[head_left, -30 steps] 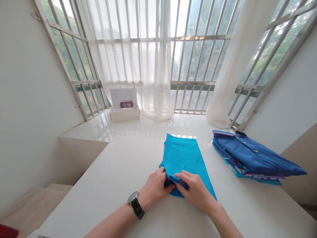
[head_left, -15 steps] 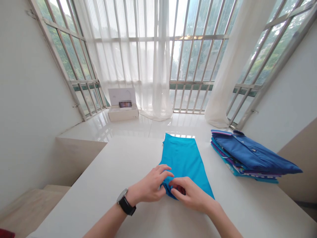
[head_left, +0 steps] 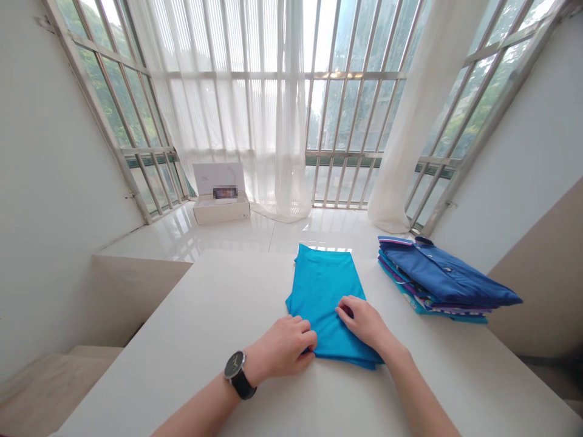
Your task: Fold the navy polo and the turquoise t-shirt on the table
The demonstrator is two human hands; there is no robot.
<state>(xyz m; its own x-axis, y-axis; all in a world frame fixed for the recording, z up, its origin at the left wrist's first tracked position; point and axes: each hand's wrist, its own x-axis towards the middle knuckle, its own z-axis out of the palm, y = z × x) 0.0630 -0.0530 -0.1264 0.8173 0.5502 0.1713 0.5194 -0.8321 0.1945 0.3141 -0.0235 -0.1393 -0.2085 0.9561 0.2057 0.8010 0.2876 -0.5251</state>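
Observation:
A folded bright blue garment (head_left: 324, 291) lies in the middle of the white table (head_left: 218, 315). My left hand (head_left: 285, 347), with a black watch on its wrist, has its fingers curled at the garment's near left edge. My right hand (head_left: 364, 323) rests flat on top of the garment at its near right side, fingers together, pressing the cloth down. Neither hand lifts the cloth.
A stack of folded shirts (head_left: 441, 282), a dark blue one on top, sits at the table's right. Beyond the table, a white open box (head_left: 221, 197) stands on the glossy floor by the barred windows and sheer curtains (head_left: 273, 121).
Both hands let go of the bunched near end of the garment. The near end now lies folded flat, and the right hand has moved up onto the cloth.

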